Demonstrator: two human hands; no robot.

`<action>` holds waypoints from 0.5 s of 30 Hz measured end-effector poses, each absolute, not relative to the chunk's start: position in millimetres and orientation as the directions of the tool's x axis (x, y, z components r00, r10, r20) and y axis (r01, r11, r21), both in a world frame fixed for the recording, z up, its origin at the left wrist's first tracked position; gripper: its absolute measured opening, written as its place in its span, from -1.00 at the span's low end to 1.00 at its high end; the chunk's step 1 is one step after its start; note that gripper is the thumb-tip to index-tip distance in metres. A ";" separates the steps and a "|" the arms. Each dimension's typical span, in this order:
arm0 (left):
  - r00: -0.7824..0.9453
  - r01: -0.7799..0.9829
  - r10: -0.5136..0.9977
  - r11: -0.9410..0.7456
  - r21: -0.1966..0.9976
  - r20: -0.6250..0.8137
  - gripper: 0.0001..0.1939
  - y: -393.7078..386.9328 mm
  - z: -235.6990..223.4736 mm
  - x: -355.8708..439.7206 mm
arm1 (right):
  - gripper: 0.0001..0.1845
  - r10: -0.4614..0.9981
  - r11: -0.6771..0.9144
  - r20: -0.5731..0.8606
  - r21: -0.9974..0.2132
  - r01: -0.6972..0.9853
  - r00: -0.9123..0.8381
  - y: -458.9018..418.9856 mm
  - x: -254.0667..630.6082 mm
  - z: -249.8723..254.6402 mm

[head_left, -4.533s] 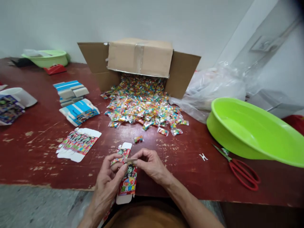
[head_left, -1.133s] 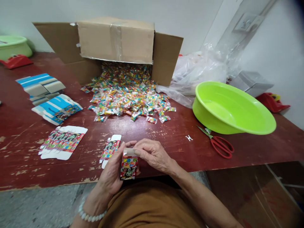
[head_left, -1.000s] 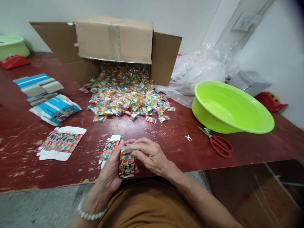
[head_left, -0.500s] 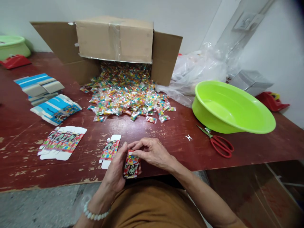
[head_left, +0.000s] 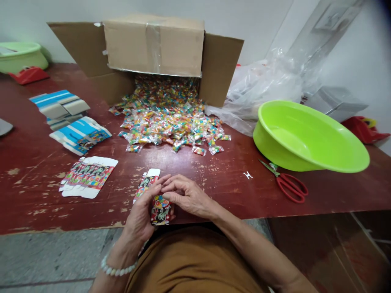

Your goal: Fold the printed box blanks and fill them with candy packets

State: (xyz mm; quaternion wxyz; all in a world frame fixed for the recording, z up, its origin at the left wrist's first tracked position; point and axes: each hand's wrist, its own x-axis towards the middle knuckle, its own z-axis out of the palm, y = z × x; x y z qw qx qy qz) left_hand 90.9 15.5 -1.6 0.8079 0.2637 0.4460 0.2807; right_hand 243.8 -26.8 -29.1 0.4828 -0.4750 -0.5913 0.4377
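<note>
My left hand (head_left: 141, 216) wraps round a small printed candy box (head_left: 161, 209), red with a cartoon figure, held upright near the table's front edge. Over its top end, the fingers and thumb of my right hand (head_left: 187, 195) curl against the box; they hide its top flap. Behind my left hand a flattened candy box (head_left: 148, 180) with a white flap lies on the table, partly covered. To the left is a stack of flat printed box blanks (head_left: 88, 177). Beyond my hands, small clear packets of coloured candies (head_left: 171, 126) spill from a cardboard carton (head_left: 154, 47).
On the right stand a lime-green basin (head_left: 308, 136) and red-handled scissors (head_left: 291, 187). A white paper scrap (head_left: 247, 175) lies nearer. Blue-and-white folded boxes (head_left: 80, 134) are at the left, a red tape dispenser (head_left: 29, 75) behind them. Plastic bags (head_left: 259, 91) lie beside the carton.
The view has shifted, so the table things appear further right. My right fingers have moved further over the box's top; the white flap that showed there is now hidden.
</note>
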 end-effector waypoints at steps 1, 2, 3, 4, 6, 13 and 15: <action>0.406 -0.229 0.728 0.666 0.710 -0.552 -0.43 15.4 -1.0 82.9 | -0.85 0.985 0.145 0.130 -0.980 0.136 -0.118 -23.1 240.4 -33.5; 0.352 -0.231 0.774 0.617 0.752 -0.527 -0.44 14.4 -1.3 72.6 | -0.81 0.983 0.133 0.111 -0.980 0.148 -0.146 -18.1 237.3 -38.3; 0.288 -0.226 0.819 0.561 0.796 -0.496 -0.47 12.2 -2.8 60.3 | -0.76 0.982 0.134 0.105 -0.974 0.185 -0.158 -11.7 234.4 -43.3; 0.230 -0.198 0.854 0.511 0.836 -0.467 -0.47 8.6 -5.7 46.3 | -0.70 0.982 0.146 0.110 -0.958 0.245 -0.154 -4.3 231.8 -48.1; 0.085 -0.106 0.886 0.463 0.880 -0.456 -0.49 -3.1 -15.2 16.7 | -0.55 0.983 0.176 0.136 -0.894 0.412 -0.124 12.6 227.2 -56.3; -0.135 0.431 0.961 0.275 0.859 -0.240 -0.55 -43.6 -55.5 -44.4 | -0.13 0.997 0.040 -0.028 -0.570 0.820 -0.068 57.2 212.7 -54.4; -0.103 0.524 0.984 0.180 0.832 -0.147 -0.57 -38.6 -56.9 -42.9 | -0.11 0.993 0.028 -0.082 -0.536 0.844 -0.085 60.8 210.1 -48.5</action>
